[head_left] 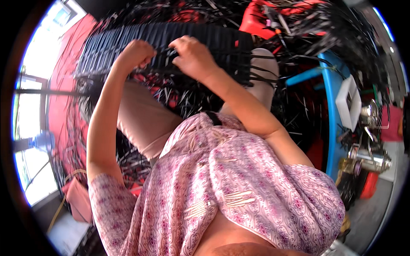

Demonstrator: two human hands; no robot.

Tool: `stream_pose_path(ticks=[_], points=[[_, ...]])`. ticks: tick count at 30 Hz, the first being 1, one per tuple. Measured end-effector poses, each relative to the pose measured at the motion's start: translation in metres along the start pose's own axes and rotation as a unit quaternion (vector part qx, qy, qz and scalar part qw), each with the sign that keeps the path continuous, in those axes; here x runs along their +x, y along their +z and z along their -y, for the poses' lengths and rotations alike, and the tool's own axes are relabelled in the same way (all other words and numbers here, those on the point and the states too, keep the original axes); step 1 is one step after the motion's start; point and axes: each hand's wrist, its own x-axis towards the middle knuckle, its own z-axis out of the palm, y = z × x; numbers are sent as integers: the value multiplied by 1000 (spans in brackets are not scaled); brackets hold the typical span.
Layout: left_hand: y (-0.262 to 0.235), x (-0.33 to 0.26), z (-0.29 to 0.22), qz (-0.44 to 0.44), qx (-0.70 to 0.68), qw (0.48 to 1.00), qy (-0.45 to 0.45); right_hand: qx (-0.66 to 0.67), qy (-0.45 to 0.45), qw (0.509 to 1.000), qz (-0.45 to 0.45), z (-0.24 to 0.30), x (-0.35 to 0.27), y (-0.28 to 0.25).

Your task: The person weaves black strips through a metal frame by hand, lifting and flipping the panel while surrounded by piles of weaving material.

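A long dark piece woven from black flat strips (115, 45) lies across in front of me, over my knees. Over its middle, my left hand (137, 54) is closed, its fingers curled in; whatever they hold is hidden. My right hand (194, 59) hovers a short way to the right above the same woven piece. Its fingers are bent, with a gap between them and the thumb, and I see nothing gripped there. Loose black strips (265, 77) stick out from the right end of the weave across my knee.
Black strips lie tangled over the red floor and pile up at the far right. A red plastic stool (256, 21) with tools on it stands at the back. On the right is a blue stool (331, 106), beside a white frame (348, 102) and metal flasks (371, 158). A pink bag (79, 200) sits at the left.
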Motion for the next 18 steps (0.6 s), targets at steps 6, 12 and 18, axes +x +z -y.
stream_pose_path(ticks=[6, 12, 18], points=[[-12, -15, 55, -69, -161, 981, -86, 54, -16, 998, -25, 4, 13, 2], [-57, -58, 31, -130, -283, 947, -82, 244, 47, 968, 45, 13, 50, 9], [-70, -61, 1, -147, -269, 952, -24, 484, 49, 865, 122, 19, 74, 34]])
